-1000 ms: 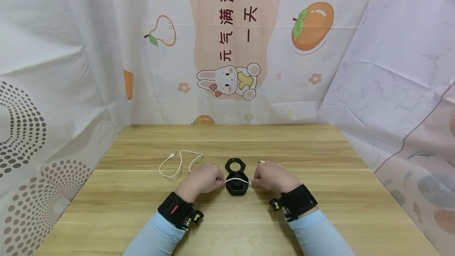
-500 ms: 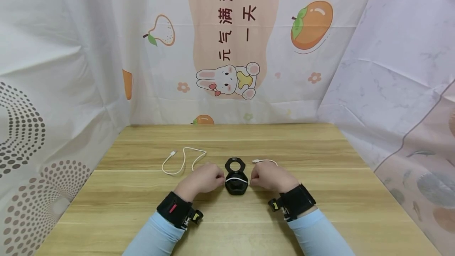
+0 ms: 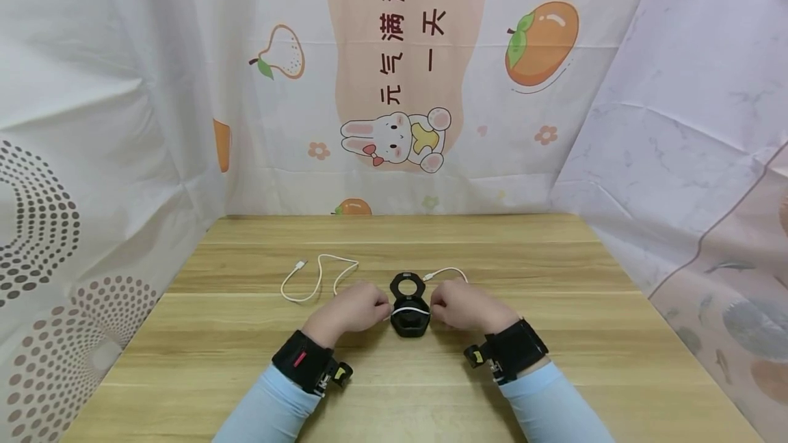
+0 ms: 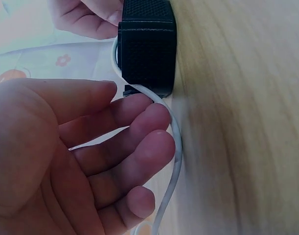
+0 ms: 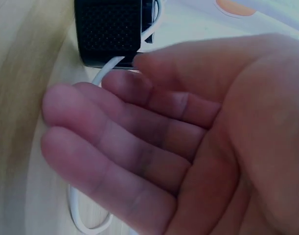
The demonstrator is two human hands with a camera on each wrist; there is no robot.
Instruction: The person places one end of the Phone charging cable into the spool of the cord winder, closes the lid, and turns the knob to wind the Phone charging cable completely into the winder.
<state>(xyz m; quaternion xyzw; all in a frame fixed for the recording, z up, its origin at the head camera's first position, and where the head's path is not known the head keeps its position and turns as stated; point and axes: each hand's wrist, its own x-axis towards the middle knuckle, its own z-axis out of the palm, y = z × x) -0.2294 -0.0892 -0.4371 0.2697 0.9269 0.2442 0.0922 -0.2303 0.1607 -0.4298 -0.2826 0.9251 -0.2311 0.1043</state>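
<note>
**White cable (image 4: 178,147) spans the open black case (image 3: 410,325), 2 hands at its flanks**

The left hand (image 3: 353,306) appears to pinch the cable just left of the case, thumb and index finger drawn together there; the right hand (image 3: 466,303) seems to do likewise just right of the case. The exact contact is masked by the fingertips on both sides. Between the 2 grips, the cable arcs across the case. The case stands on the table (image 3: 523,245), its lid (image 3: 395,286), a ring around 1 round hole, laid back at the far side. Farther out, 1 tail trails left and beyond the case to a larger plug (image 3: 299,265); another curls behind the right hand to a small plug (image 3: 428,277) just right of the lid.

The step in hand looks like seating the cable's middle in the case. The next move seems to call for steady tension from both sides and lowering the bowed stretch into the body, clear of the lid's closing edge.

Only the head view gives the lid's hole, the case's 6-sided outline and both plugs. The left wrist view adds the textured side wall and the cable running past the other fingertips; the right wrist view shows the thumb tip right beside the case.
</note>
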